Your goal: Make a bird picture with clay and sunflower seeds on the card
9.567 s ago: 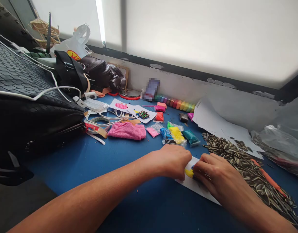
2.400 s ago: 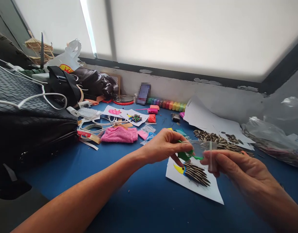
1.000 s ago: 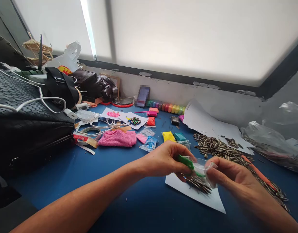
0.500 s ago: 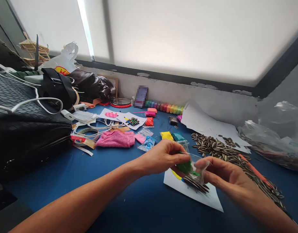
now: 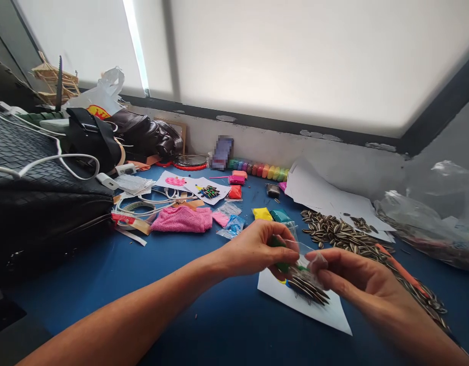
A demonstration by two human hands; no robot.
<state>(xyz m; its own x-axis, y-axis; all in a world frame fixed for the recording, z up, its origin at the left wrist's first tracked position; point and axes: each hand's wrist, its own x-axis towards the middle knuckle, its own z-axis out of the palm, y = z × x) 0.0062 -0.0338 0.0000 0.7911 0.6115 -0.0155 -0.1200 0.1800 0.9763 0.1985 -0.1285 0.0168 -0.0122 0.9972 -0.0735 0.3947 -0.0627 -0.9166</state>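
Observation:
A clear plastic bag with green modelling clay is stretched between my two hands. My left hand is closed round the clay end, and its fingers cover much of the green. With thumb and fingers, my right hand pinches the crumpled end of the bag. Below them on the table lies a white paper sheet, bearing striped sunflower seeds set side by side and some yellow and blue clay partly hidden by my left hand.
A heap of sunflower seeds with an orange strip lies on the right, near white papers. Yellow and teal clay packets sit beyond my hands. A pink cloth and black bag are leftward.
The green clay has shifted slightly left and is more covered by my left hand. My right fingers have gathered the bag's end more tightly.

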